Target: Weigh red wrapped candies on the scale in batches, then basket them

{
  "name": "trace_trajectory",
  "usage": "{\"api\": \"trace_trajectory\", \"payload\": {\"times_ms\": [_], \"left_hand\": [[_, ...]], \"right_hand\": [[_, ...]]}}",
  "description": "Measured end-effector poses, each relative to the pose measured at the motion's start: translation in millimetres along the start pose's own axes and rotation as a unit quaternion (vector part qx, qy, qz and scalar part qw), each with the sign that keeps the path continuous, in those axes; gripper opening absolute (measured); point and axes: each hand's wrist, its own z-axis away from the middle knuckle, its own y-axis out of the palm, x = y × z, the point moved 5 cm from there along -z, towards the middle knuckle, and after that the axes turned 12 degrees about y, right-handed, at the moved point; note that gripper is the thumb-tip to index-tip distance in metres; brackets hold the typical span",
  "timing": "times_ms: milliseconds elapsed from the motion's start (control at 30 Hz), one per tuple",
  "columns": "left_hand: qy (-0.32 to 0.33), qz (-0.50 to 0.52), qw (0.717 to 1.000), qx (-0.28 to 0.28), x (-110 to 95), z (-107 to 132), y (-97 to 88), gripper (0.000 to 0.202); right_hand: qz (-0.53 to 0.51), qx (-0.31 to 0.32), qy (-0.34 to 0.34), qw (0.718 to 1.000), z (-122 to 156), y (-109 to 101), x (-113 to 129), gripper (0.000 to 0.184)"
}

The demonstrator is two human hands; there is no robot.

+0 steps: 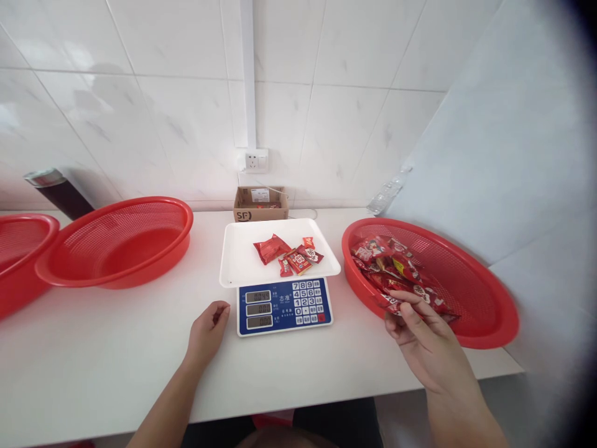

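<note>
My right hand (pixel 422 333) is at the front rim of the right red basket (pixel 476 292), thumb and fingers pinched on a small red snack packet (pixel 390 303) partly hidden by the fingers. Several red wrapped snacks (pixel 385 261) are heaped inside that basket. My left hand (pixel 209 326) rests loosely curled on the table, just left of the digital scale (pixel 284 308), with nothing visible in it. On the scale's white tray (pixel 242 249) lie several red packets (pixel 299 261) of different sizes, one larger packet (pixel 271 249) at the left.
Two more red baskets stand on the left, the nearer one (pixel 116 274) tilted. Behind them leans a dark bottle (pixel 65 196). A small cardboard box (pixel 261 213) sits behind the scale, below a wall socket (pixel 256 160). A clear plastic bottle (pixel 389 191) lies against the right wall.
</note>
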Motion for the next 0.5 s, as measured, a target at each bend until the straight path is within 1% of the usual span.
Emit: {"api": "trace_trajectory", "payload": {"times_ms": [133, 233, 367, 500], "left_hand": [[0.001, 0.002, 1.0, 0.001, 0.0, -0.3, 0.3, 0.026], [0.005, 0.003, 1.0, -0.001, -0.2, -0.3, 0.3, 0.027], [0.009, 0.001, 1.0, -0.005, 0.3, 0.0, 0.3, 0.027], [0.001, 0.002, 1.0, -0.001, 0.8, 0.0, 0.6, 0.027]], "right_hand": [[-0.019, -0.011, 0.002, 1.0, -1.7, -3.6, -1.9, 0.024], [-0.025, -0.01, -0.012, 1.0, -3.0, -4.2, -1.5, 0.022], [-0.028, -0.029, -0.031, 0.999, -4.2, -4.4, 0.6, 0.021], [-0.044, -0.037, -0.032, 0.998, -5.0, -3.9, 1.3, 0.021]]}}
